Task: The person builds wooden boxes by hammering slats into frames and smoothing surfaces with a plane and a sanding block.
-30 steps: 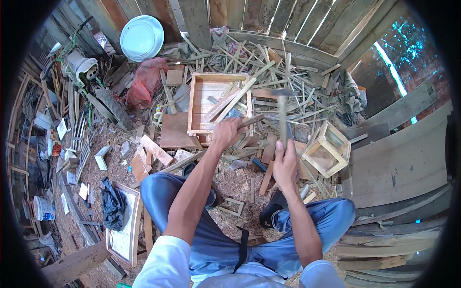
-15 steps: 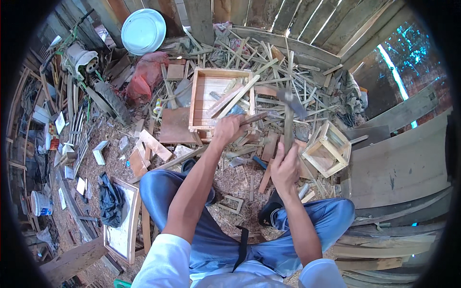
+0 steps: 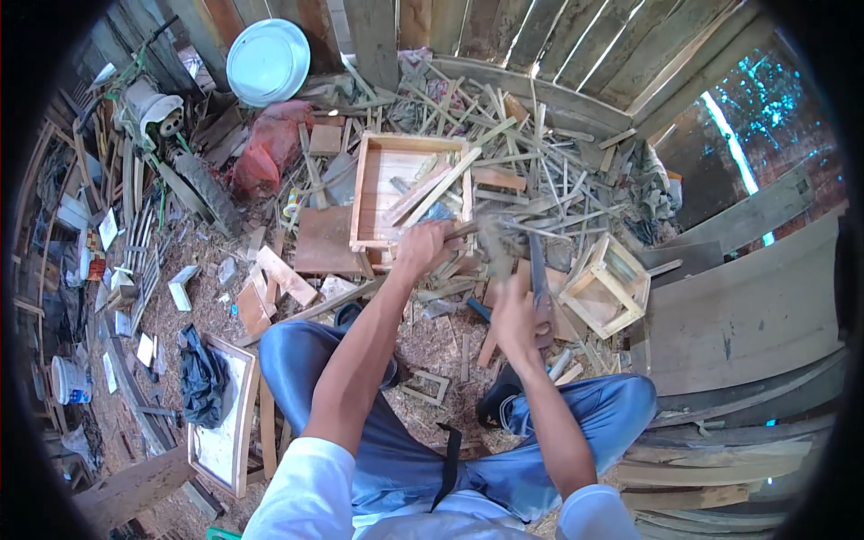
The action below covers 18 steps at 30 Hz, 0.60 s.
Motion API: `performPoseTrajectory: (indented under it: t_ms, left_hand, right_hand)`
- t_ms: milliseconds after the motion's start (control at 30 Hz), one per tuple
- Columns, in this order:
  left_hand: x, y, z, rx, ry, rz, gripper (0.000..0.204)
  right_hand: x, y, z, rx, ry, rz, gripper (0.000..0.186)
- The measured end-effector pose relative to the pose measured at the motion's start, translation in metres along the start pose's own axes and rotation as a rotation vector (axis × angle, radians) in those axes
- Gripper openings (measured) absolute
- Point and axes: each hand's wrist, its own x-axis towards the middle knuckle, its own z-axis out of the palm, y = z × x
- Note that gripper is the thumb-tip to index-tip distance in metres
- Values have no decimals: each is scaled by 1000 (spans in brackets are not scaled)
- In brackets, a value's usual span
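Note:
My left hand (image 3: 421, 247) is closed around a short dark brown piece of wood (image 3: 463, 229), which points right, beside the near right corner of a shallow wooden box (image 3: 358, 193). My right hand (image 3: 516, 319) grips a hammer (image 3: 498, 256) by its wooden handle. The hammer is smeared by motion, and its head is close to the right end of the dark wood; whether they touch I cannot tell. Just right of the hammer lies a handsaw (image 3: 538, 270) with a dark blade. Loose slats (image 3: 438, 193) lie across the box.
A small wooden frame with glass-like panes (image 3: 605, 286) stands at the right. Offcuts (image 3: 558, 171) are heaped behind the box. A framed white panel (image 3: 220, 450) with dark cloth (image 3: 202, 378) lies at left. A round pale blue basin (image 3: 268, 59) leans on the back wall.
The hammer has swung down and left, toward the dark wood's end, and my right hand moved slightly left. The handsaw shows more clearly. My left hand has barely moved.

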Motion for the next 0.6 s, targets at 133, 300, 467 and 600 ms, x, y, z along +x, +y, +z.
performPoseTrajectory:
  t_ms: [133,300,467,600]
  left_hand:
    - [-1,4,-2,39,-7,-18,31]
    - [-1,4,0,-4,19,-22,35]
    - [3,2,4,-6,21,15,38]
    - [-1,3,2,37,-29,-62,39]
  right_hand:
    - [12,8,-6,33,-227,220,18]
    - [15,-42,-51,331,278,34,21]
    - [2,10,1,-51,-67,1,23]
    - [14,4,-26,13,-337,279,27]
